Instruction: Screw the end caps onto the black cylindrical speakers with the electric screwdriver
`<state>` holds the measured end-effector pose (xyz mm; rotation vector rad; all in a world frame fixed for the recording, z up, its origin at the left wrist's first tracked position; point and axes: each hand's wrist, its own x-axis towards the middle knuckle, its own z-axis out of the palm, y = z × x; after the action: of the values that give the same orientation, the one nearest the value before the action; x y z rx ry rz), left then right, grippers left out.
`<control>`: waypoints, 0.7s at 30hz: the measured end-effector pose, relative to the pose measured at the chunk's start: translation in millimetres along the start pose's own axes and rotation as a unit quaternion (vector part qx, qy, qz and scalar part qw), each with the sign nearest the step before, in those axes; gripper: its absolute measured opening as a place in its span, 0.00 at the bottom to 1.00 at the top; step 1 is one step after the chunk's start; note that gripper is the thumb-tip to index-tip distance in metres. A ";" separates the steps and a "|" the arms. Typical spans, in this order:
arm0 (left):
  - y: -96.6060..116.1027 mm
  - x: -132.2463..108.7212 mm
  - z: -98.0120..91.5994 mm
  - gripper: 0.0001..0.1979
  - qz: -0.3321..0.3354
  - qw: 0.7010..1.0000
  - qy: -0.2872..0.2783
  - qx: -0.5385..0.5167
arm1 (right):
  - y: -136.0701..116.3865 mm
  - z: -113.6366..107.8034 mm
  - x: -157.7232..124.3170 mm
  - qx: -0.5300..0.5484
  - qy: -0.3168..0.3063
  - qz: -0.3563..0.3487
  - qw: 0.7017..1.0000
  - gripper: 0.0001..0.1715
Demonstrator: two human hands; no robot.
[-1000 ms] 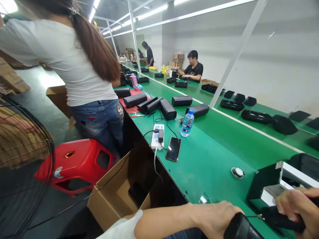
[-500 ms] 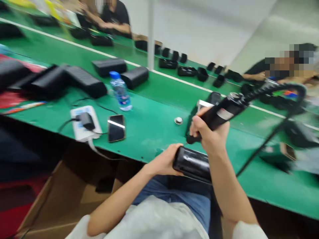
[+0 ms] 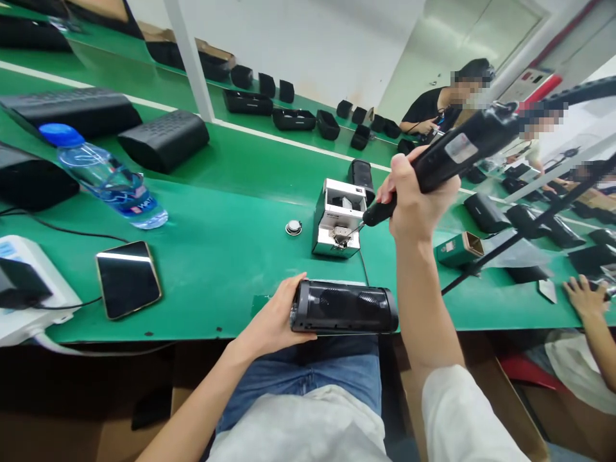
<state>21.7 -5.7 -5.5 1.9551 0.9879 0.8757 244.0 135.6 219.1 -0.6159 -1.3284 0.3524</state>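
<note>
My left hand (image 3: 272,317) grips the left end of a black cylindrical speaker housing (image 3: 344,309) lying along the front edge of the green bench (image 3: 226,263). My right hand (image 3: 414,199) is raised above the bench and holds a black electric screwdriver (image 3: 452,157). Its bit points down-left into the white screw feeder box (image 3: 337,218) just behind the speaker housing. A small round silver part (image 3: 293,227) lies left of the feeder.
A phone (image 3: 128,278), a white power strip (image 3: 24,282) and a water bottle (image 3: 103,176) sit at the left, with black speakers (image 3: 163,138) behind. A green box (image 3: 459,249) lies at the right. Another person's hand (image 3: 584,298) rests at the far right. People work across the bench.
My view has swung right and down from the standing person to my own work spot. The speaker housing moved up from my lap to the bench edge, and the screwdriver tip went to the feeder box.
</note>
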 end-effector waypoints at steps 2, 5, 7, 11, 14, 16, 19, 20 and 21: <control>0.2 -0.2 -0.2 0.64 -0.007 1.000 -0.002 -0.001 | 11.6 2.5 -0.3 -0.012 -0.001 0.009 1.000 0.21; 0.6 -0.6 0.1 0.65 -0.011 1.000 -0.005 -0.001 | 26.0 3.0 2.0 -0.015 0.012 0.018 1.000 0.20; 0.8 -0.6 0.4 0.66 -0.009 1.000 -0.005 0.003 | 33.2 1.4 4.1 -0.014 0.021 0.015 1.000 0.21; 0.8 0.0 0.1 0.67 -0.004 1.000 -0.006 0.010 | 40.2 -1.2 6.7 -0.011 0.023 0.003 1.000 0.22; 0.4 0.4 -0.3 0.67 -0.002 1.000 -0.008 0.011 | 41.4 -1.0 7.8 -0.009 0.008 0.001 1.000 0.23; 0.0 0.5 -0.4 0.67 -0.001 1.000 -0.008 0.011 | 41.5 -0.7 8.0 -0.008 -0.004 0.005 1.000 0.24; -0.5 0.4 -0.1 0.67 0.000 1.000 -0.008 0.012 | 38.4 -0.7 6.2 -0.010 -0.023 0.029 0.999 0.25; -0.5 0.5 -0.1 0.67 0.000 1.000 -0.008 0.012 | 35.5 -0.9 4.7 -0.011 -0.028 0.040 0.999 0.26; -0.6 0.5 0.0 0.67 0.001 1.000 -0.008 0.012 | 31.2 -1.0 2.9 -0.012 -0.031 0.051 0.998 0.26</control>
<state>21.7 -5.0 -5.8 1.9810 0.9915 0.8506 248.9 161.7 202.5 -0.6994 -1.3645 0.4422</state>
